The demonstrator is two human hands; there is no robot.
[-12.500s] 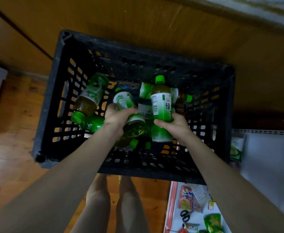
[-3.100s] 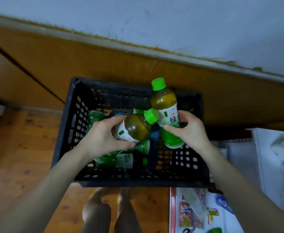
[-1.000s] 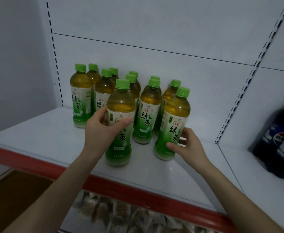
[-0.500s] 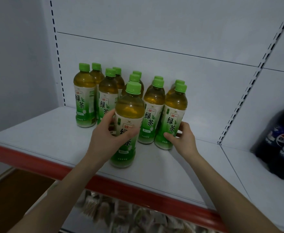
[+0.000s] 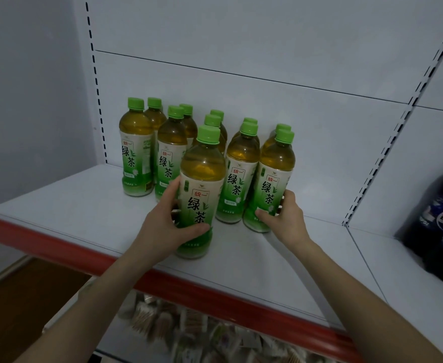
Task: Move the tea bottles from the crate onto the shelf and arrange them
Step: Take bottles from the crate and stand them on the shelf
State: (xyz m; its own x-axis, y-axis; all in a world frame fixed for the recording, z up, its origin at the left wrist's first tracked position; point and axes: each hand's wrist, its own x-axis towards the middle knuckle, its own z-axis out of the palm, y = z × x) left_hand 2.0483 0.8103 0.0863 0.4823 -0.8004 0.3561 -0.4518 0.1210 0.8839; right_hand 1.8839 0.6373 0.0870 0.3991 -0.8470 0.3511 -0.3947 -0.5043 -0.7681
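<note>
Your left hand [image 5: 162,231] wrapped the nearest green-capped plastic tea bottle [image 5: 202,192], and your fingertips went out of sight round its far side. Your right hand [image 5: 286,218] covered the lower right flank of the rightmost front tea bottle [image 5: 272,184], fingertips hidden behind it. The far-row tea bottles [image 5: 216,115] showed little beyond caps and shoulders, their labels blocked by those in front. The dark blue-labelled cola bottles [image 5: 437,224] at the right were blurred and cut by the edge. The pale packets [image 5: 189,331] below were too blurred to identify. Your forearms ran off the bottom.
</note>
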